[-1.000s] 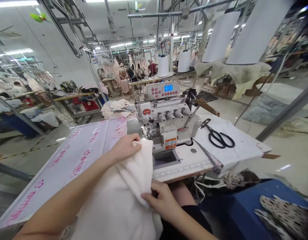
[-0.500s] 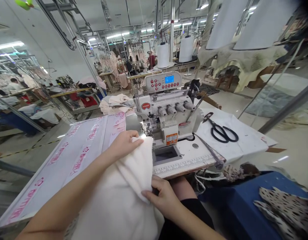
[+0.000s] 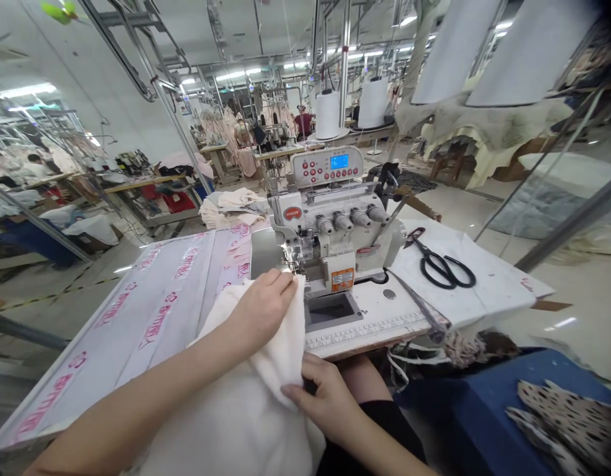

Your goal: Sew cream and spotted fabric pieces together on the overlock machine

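White, soft-looking fabric (image 3: 231, 396) hangs over the table's front edge and drapes down toward my lap. My left hand (image 3: 268, 304) is closed on its upper part, fingertips close to the needle area of the overlock sewing machine (image 3: 335, 225). Lower down, my right hand (image 3: 325, 393) pinches the fabric's right edge between thumb and fingers, just off the front of the table. The fabric's top corner lies at the presser foot, partly covered by my left fingers. Whether the needle is in the fabric cannot be made out.
Black-handled scissors (image 3: 444, 268) lie on white sheeting right of the machine. Pale cloth (image 3: 233, 206) is heaped behind the table's left side. Thread cones (image 3: 328, 116) stand behind the machine. A blue bin (image 3: 504, 396) with spotted fabric (image 3: 568, 416) is at lower right.
My left hand has shifted right and a little down along the fabric, its fingers now curled over the edge by the needle area. My right hand keeps nearly the same hold.
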`<action>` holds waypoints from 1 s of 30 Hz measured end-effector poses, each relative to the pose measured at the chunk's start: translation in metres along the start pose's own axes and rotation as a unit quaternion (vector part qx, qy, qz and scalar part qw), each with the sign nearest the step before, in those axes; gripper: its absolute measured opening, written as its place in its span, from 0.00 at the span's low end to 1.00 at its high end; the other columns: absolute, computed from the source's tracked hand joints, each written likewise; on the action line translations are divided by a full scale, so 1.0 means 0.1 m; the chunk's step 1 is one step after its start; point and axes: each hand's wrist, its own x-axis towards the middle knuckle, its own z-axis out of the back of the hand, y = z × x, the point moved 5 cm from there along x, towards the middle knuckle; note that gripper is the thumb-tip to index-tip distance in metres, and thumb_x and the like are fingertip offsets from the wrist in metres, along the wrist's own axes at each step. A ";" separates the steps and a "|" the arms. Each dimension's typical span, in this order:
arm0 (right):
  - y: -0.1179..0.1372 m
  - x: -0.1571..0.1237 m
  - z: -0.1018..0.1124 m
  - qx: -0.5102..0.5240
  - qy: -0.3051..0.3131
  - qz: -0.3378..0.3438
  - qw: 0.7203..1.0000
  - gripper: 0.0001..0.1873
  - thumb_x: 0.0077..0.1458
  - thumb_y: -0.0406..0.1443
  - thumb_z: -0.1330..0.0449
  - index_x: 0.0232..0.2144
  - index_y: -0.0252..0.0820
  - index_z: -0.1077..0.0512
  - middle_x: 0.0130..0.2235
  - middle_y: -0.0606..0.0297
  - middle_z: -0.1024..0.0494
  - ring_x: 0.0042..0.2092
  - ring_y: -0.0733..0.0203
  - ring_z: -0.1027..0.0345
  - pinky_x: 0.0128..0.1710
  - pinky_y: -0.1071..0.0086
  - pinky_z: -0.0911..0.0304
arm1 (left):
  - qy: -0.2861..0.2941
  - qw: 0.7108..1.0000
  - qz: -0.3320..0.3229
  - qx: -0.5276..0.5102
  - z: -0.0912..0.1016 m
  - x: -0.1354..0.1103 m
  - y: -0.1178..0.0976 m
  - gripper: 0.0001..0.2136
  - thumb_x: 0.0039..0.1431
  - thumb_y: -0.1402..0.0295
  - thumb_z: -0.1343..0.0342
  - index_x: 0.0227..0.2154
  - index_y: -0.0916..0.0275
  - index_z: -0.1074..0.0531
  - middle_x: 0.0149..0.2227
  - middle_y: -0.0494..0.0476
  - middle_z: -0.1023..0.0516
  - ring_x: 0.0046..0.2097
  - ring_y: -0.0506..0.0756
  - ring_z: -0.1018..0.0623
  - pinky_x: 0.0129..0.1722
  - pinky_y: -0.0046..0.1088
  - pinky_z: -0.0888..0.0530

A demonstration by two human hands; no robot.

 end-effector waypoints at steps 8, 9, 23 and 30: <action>0.07 -0.03 0.16 0.038 0.015 -0.029 0.999 0.12 0.47 0.37 0.40 0.18 0.37 0.36 0.25 0.67 0.35 0.29 0.64 0.43 0.30 0.72 0.47 | -0.034 0.992 0.104 -0.059 -0.07 -0.10 -0.12 0.18 0.60 0.67 0.54 0.52 0.67 0.40 0.49 0.63 0.34 0.49 0.58 0.35 0.49 0.38 0.34; 0.07 -0.03 0.19 0.040 0.017 -0.035 0.998 0.12 0.47 0.38 0.40 0.18 0.37 0.35 0.25 0.67 0.35 0.29 0.63 0.43 0.30 0.72 0.47 | -0.040 0.991 0.110 -0.067 -0.07 -0.10 -0.11 0.18 0.60 0.67 0.54 0.51 0.67 0.39 0.49 0.63 0.34 0.50 0.58 0.35 0.50 0.38 0.34; 0.05 0.09 0.46 -0.011 0.029 -0.044 0.999 0.11 0.49 0.38 0.41 0.21 0.36 0.32 0.26 0.67 0.35 0.30 0.64 0.44 0.30 0.72 0.48 | -0.028 0.984 0.147 -0.093 -0.14 0.05 0.00 0.19 0.59 0.64 0.54 0.52 0.65 0.37 0.46 0.65 0.36 0.48 0.60 0.37 0.47 0.39 0.32; 0.14 0.09 0.48 -0.058 0.056 -0.040 0.996 0.11 0.54 0.37 0.46 0.23 0.37 0.33 0.28 0.67 0.34 0.31 0.64 0.43 0.30 0.73 0.48 | -0.021 0.986 0.137 -0.094 -0.11 0.07 0.02 0.18 0.59 0.64 0.54 0.51 0.64 0.37 0.47 0.64 0.35 0.47 0.60 0.37 0.47 0.39 0.33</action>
